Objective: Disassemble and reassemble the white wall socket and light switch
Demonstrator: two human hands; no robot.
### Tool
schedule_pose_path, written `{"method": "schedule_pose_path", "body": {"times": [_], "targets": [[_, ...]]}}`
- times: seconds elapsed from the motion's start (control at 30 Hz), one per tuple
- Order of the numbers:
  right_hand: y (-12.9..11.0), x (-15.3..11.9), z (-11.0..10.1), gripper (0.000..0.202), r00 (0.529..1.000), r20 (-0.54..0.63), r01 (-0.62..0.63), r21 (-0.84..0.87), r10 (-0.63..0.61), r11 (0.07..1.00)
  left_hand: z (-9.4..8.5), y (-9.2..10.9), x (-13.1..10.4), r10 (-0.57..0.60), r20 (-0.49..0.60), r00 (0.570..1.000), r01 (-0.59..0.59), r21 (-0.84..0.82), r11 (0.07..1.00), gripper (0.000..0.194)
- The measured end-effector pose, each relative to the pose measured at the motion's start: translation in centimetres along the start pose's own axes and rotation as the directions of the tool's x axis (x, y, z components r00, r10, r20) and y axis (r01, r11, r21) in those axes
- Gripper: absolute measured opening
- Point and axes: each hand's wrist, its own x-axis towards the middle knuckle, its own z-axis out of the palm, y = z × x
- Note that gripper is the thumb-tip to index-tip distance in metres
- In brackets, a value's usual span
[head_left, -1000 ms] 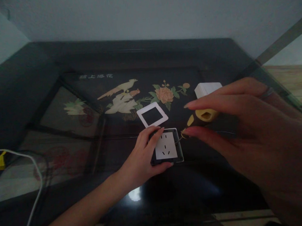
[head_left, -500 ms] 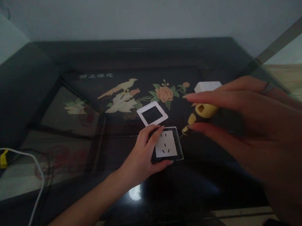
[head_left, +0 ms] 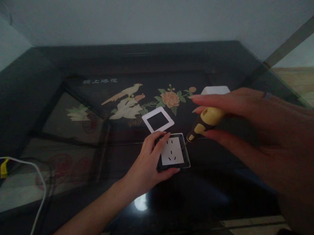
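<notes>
My left hand [head_left: 148,160] grips a wall socket [head_left: 171,151] by its left side, fingers over the far edge and thumb along the near edge. The socket has a white slotted face in a dark frame, set in a pale box. In my right hand [head_left: 247,126] is a screwdriver [head_left: 203,124] with a yellow and dark handle, pinched between thumb and fingers. It slants down to the left, and its thin shaft meets the right side of the socket's frame; the tip is too small to make out. A white cover frame [head_left: 169,122] lies just beyond the socket.
The glass-topped dark table [head_left: 133,59] bears a bird and flower picture. Behind my right hand stands a white box-like object [head_left: 215,90], partly hidden. A white cable [head_left: 41,179] with a yellow tag [head_left: 3,167] runs along the left. A wall rises behind the table.
The screwdriver handle has turned slightly and tilts a little differently, with my right thumb and fingers shifted on it. My left hand and the socket hold their place.
</notes>
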Motion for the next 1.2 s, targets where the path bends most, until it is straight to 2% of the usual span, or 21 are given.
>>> {"method": "schedule_pose_path", "body": {"times": [0.07,0.1,0.17,0.27,0.33,0.43,0.47,0.53,0.63,0.73,0.87,1.0,1.07,1.2], "targets": [[0.4,-0.3,-0.3,0.045,0.998,0.064,-0.007,0.034,0.005,0.999,0.0,0.0,0.0,0.004,0.001,1.0,-0.004,-0.001,1.0,0.086],[0.5,-0.3,-0.4,0.041,0.997,0.071,0.002,0.054,-0.006,0.999,0.0,0.0,0.1,0.006,0.0,1.0,-0.006,-0.001,1.0,0.086],[0.5,-0.4,-0.4,0.03,1.0,0.024,0.017,0.08,-0.019,0.997,0.0,0.0,0.0,0.01,-0.002,1.0,-0.01,-0.004,1.0,0.087],[0.1,-0.2,-0.1,0.019,0.993,-0.115,0.018,0.053,-0.012,0.998,-0.1,0.1,-0.1,0.003,-0.003,1.0,-0.003,-0.01,1.0,0.086],[-0.1,-0.2,-0.1,0.02,0.991,-0.137,-0.001,0.028,0.005,1.0,-0.1,0.1,-0.2,0.0,-0.003,1.0,0.0,-0.008,1.0,0.087],[0.2,-0.7,-0.7,0.042,0.999,-0.034,-0.025,0.018,0.026,1.0,-0.1,0.1,-0.2,0.001,0.002,1.0,-0.001,-0.002,1.0,0.087],[0.4,-0.8,-0.9,0.045,1.0,0.012,-0.021,0.025,0.021,0.999,-0.1,0.1,-0.2,0.004,0.0,1.0,-0.004,-0.003,1.0,0.086],[0.7,-1.0,-1.2,0.037,0.998,0.064,-0.008,0.048,0.005,0.999,0.0,0.0,-0.1,0.011,-0.007,1.0,-0.011,-0.006,1.0,0.086],[0.4,-0.7,-0.9,0.026,1.0,-0.018,0.016,0.075,-0.015,0.997,-0.1,0.0,0.0,0.015,-0.011,1.0,-0.015,-0.007,1.0,0.086],[-0.3,-0.4,-0.3,0.02,0.994,-0.102,-0.025,0.011,0.026,1.0,-0.1,0.1,0.0,0.0,-0.007,1.0,0.0,0.0,1.0,0.086],[-0.1,-0.6,-0.4,0.042,0.999,-0.035,0.003,-0.034,-0.004,0.999,-0.1,0.2,0.0,-0.004,-0.004,1.0,0.004,0.0,1.0,0.085],[0.8,-0.9,-1.1,0.041,0.996,0.063,0.063,0.001,-0.063,0.998,0.0,0.1,0.0,0.01,-0.005,1.0,-0.011,-0.011,1.0,0.084],[0.5,-0.7,-1.0,0.032,0.997,0.026,0.073,-0.003,-0.072,0.997,0.0,0.0,0.0,0.016,-0.005,1.0,-0.016,-0.009,1.0,0.084],[-0.3,-0.5,-0.5,0.025,0.997,-0.074,-0.027,-0.064,0.022,0.998,-0.1,0.0,0.0,0.013,-0.006,1.0,-0.013,0.004,1.0,0.085]]}}
